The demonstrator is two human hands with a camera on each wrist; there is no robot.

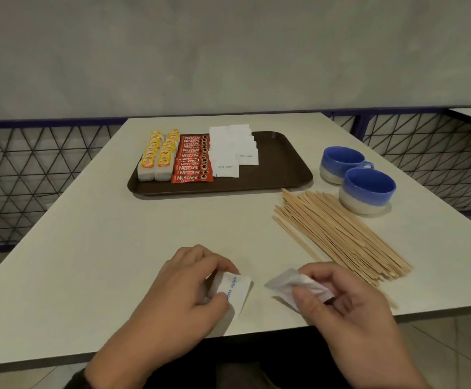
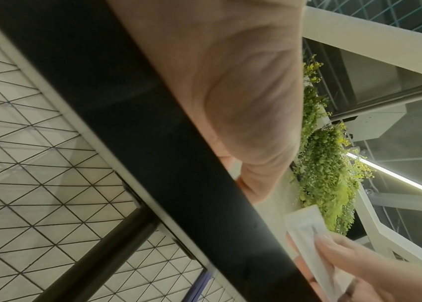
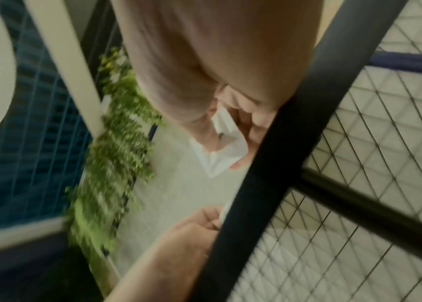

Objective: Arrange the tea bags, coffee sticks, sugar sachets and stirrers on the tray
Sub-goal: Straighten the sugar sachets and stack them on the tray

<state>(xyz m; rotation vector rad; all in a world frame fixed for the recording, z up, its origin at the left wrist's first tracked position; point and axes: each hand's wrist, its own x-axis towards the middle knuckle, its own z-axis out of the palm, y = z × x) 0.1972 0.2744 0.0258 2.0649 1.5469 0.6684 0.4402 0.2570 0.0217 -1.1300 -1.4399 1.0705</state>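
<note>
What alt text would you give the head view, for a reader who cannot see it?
Two hands at the near table edge each hold a white sugar sachet: left hand, right hand. Beyond, a brown tray holds tea bags, coffee sticks and sachets; wooden stirrers and two blue cups lie beside it.

Soft, even light falls on the white table [image 1: 88,262] in the head view, and short, faint shadows sit under the two cups [image 1: 366,189]. Straight lines bow toward the edges, wide-angle bending clear on the mesh panels [image 1: 18,178]. The left wrist view is dimmer, with a bright light strip [image 2: 396,181] glaring at right. The right wrist view is smeared by motion blur, the green plants [image 3: 117,147] streaked and soft.
</note>
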